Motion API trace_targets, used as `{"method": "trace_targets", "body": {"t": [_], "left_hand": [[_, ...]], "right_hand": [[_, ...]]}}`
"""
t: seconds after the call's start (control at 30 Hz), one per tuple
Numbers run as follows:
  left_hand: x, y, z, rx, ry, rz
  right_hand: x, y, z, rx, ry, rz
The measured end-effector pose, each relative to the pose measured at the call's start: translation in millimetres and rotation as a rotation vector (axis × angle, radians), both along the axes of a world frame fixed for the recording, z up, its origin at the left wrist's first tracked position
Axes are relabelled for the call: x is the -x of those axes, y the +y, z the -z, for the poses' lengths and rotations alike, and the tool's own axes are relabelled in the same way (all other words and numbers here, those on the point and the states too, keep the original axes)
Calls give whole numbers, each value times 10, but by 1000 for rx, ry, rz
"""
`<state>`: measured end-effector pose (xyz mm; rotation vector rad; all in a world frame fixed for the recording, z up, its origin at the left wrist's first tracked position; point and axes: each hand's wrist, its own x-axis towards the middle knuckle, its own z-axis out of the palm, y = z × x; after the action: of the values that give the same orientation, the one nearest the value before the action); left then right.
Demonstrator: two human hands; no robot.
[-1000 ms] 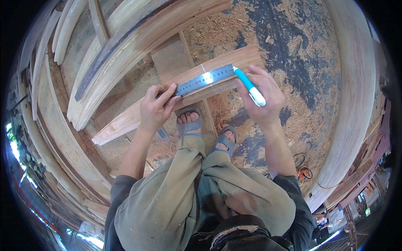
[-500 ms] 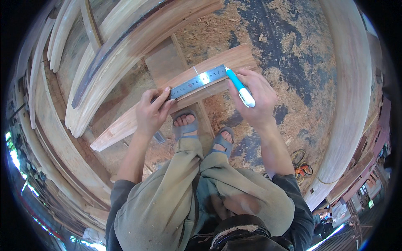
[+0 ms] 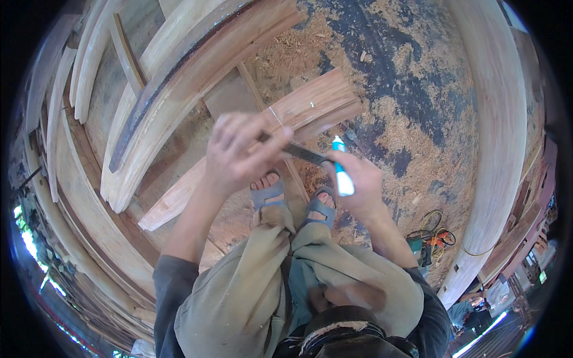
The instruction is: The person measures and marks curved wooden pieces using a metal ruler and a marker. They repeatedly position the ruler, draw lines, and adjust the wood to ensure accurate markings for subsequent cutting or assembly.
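Above the plank: left hand [image 3: 242, 152] grips a thin dark metal ruler [image 3: 304, 154], blurred.
Right hand [image 3: 352, 185]: clenched on a turquoise-and-white marker [image 3: 341, 173].
Plank [image 3: 310, 107]: reddish, on sawdust floor [image 3: 406, 119].

Ruler [image 3: 301, 153] between hands, above plank [image 3: 256, 149]; marker [image 3: 342, 175] right.
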<state>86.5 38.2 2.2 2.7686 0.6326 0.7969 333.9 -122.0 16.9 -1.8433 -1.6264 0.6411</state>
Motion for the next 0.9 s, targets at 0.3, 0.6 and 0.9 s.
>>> {"method": "trace_targets", "body": {"t": [0.3, 0.6, 0.9], "left_hand": [[-252, 119, 408, 507, 104, -412], [-285, 162, 503, 386, 41, -431], [-288, 162, 507, 453, 66, -455]], "right_hand": [[-59, -429, 109, 361, 439, 378], [-340, -17, -158, -19, 516, 401], [-186, 488, -131, -126, 480, 367]]}}
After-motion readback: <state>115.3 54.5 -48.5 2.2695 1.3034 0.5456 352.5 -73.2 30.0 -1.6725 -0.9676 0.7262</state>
